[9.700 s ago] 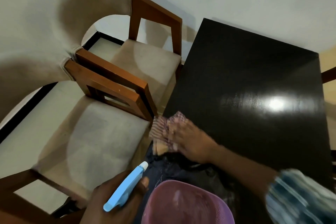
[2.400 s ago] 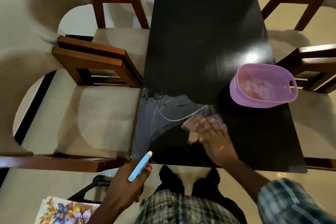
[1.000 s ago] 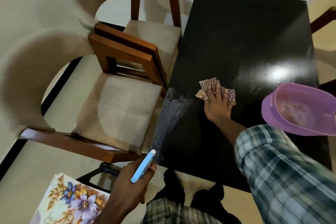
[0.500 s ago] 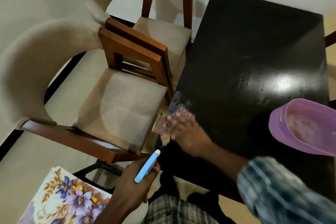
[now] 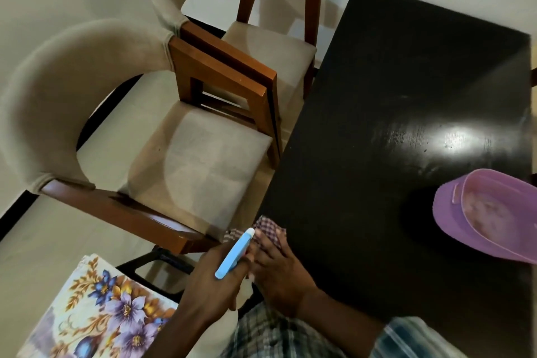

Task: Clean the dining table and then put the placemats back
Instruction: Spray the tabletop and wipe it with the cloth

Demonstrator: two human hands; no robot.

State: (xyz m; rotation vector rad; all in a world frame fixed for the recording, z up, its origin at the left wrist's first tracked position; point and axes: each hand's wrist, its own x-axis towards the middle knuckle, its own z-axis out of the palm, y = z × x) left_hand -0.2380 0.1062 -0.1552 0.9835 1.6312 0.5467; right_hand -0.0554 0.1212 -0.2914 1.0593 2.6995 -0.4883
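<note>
At the dark worktop's [image 5: 392,160] left edge, by two chairs [image 5: 203,163], the right hand [image 5: 280,275] presses flat on a cloth [image 5: 268,227]; the left hand [image 5: 210,288] grips a spray bottle [image 5: 234,254].

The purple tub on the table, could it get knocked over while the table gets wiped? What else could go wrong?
Maybe. The purple plastic tub sits on the dark wooden table with something pale inside; a wide sweep of the right hand could bump it and spill. The checked cloth under that hand seems partly past the table's edge, so it might slip off. The left hand holds the blue spray bottle right beside the right hand; they could collide.
</note>
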